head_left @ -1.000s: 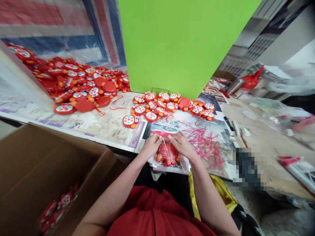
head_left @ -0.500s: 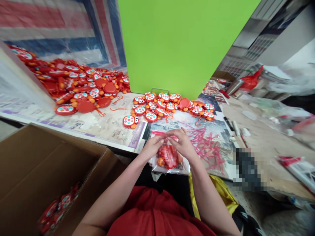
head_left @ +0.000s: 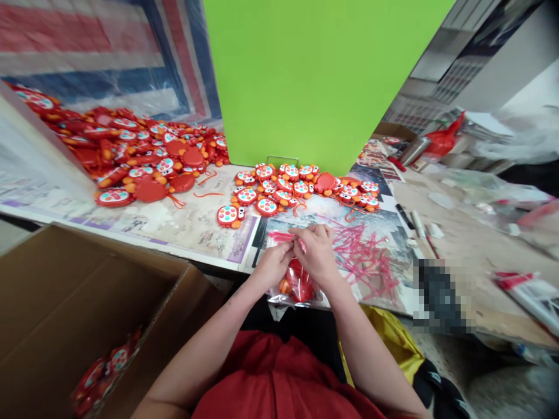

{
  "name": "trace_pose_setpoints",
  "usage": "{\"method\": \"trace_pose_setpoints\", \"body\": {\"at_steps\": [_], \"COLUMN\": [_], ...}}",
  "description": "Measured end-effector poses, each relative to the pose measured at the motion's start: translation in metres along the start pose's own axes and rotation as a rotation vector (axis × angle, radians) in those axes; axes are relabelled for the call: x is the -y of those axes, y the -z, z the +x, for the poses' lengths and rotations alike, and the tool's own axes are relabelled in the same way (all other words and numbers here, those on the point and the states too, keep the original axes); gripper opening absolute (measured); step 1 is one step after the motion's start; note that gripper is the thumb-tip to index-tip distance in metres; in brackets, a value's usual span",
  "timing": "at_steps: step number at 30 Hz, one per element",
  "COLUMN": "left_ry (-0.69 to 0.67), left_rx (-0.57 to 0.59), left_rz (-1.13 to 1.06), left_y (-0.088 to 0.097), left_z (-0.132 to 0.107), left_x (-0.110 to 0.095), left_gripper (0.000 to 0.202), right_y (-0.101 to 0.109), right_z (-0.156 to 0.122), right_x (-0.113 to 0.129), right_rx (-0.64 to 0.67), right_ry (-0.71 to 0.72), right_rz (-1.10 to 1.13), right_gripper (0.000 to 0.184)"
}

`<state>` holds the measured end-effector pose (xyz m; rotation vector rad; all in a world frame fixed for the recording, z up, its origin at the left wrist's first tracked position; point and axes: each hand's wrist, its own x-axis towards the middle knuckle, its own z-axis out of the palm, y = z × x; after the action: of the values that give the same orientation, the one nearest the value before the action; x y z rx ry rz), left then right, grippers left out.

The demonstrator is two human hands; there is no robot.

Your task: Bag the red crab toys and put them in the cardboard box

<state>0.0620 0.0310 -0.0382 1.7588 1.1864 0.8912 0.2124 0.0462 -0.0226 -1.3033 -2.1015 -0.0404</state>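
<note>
A clear plastic bag (head_left: pixel 286 300) lies at the table's front edge with a red toy crab (head_left: pixel 301 285) inside, its plain red side up. My left hand (head_left: pixel 275 265) is closed, its fingertips pinching the upper part of the bag. Beside it my right hand (head_left: pixel 317 250) is closed too, thumb and fingers meeting the left ones on the bag. Pink strips (head_left: pixel 282 235) show at the bag's top, just beyond my fingers. The hands cover the bag's middle and right side.
Several red crab toys (head_left: pixel 266 205) with coloured dots lie beyond my hands, before a green board (head_left: pixel 323 81). A large heap of them (head_left: pixel 152 157) fills the back left. Loose pink strips (head_left: pixel 371 256) lie at right. A cardboard box (head_left: pixel 70 291) with bagged toys stands at lower left.
My right hand has shifted slightly left, and its fingers have curled in closer to the left hand's fingertips. The bag with the crab stays in nearly the same place.
</note>
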Motion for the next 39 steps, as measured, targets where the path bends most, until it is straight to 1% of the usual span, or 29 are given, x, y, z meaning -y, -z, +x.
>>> {"method": "trace_pose_setpoints", "body": {"at_steps": [2,4,6,7,9,12,14,18,21,22,24,27,28,30,32,33,35,37,39], "left_ry": [0.02,0.053,0.083,0.092,0.084,0.026,0.0,-0.005,-0.004,-0.004,-0.022,-0.06,-0.05,0.024,0.118,0.157,0.198,0.215,0.23], "left_rx": [0.004,-0.015,-0.033,-0.034,-0.027,-0.031,-0.033,-0.036,-0.018,-0.011,0.006,0.014,0.009,-0.01,-0.028,-0.033,-0.035,-0.044,-0.061], "left_rz": [-0.027,-0.051,-0.067,-0.078,-0.093,-0.061,0.002,0.105,0.149,0.151,0.128,0.046,0.024,-0.017,-0.062,-0.094,-0.152,-0.199,-0.24], "left_y": [-0.001,-0.002,-0.003,-0.003,-0.005,-0.006,-0.005,0.0,0.0,0.0,-0.002,-0.004,-0.003,-0.003,-0.002,-0.001,-0.002,-0.003,-0.004], "left_z": [0.0,0.001,0.003,0.003,0.005,0.004,0.003,0.0,-0.002,-0.003,-0.003,-0.002,-0.002,0.0,0.002,0.002,0.004,0.005,0.006], "left_x": [0.003,0.007,0.009,0.009,0.007,0.0,-0.004,-0.008,-0.007,-0.007,-0.006,-0.004,-0.003,0.001,0.007,0.011,0.018,0.026,0.032], "left_gripper": [0.03,0.028,0.027,0.027,0.027,0.029,0.031,0.028,0.026,0.027,0.029,0.03,0.03,0.029,0.027,0.026,0.025,0.024,0.022], "right_y": [0.002,0.009,0.019,0.022,0.026,0.019,0.011,0.004,0.003,0.002,0.0,-0.001,0.001,0.008,0.02,0.027,0.043,0.055,0.063], "right_z": [-0.005,-0.012,-0.018,-0.02,-0.021,-0.017,-0.014,-0.01,-0.009,-0.009,-0.01,-0.016,-0.021,-0.034,-0.052,-0.062,-0.085,-0.105,-0.121], "right_x": [-0.015,-0.029,-0.036,-0.036,-0.027,-0.006,0.005,0.013,0.013,0.012,0.007,-0.015,-0.026,-0.055,-0.087,-0.102,-0.127,-0.144,-0.151], "right_rx": [-0.081,-0.156,-0.177,-0.16,-0.094,-0.003,0.024,0.016,-0.006,-0.017,-0.058,-0.171,-0.21,-0.286,-0.346,-0.359,-0.366,-0.373,-0.365], "right_ry": [-0.142,-0.255,-0.281,-0.259,-0.178,-0.059,-0.018,0.047,0.079,0.068,-0.006,-0.193,-0.261,-0.398,-0.557,-0.632,-0.734,-0.807,-0.84], "right_rz": [0.038,0.087,0.126,0.139,0.155,0.152,0.107,-0.026,-0.053,-0.033,0.051,0.166,0.179,0.179,0.19,0.161,0.081,-0.017,-0.071], "right_gripper": [0.022,0.019,0.015,0.014,0.014,0.024,0.029,0.03,0.031,0.03,0.027,0.017,0.014,0.01,0.011,0.013,0.017,0.023,0.029]}}
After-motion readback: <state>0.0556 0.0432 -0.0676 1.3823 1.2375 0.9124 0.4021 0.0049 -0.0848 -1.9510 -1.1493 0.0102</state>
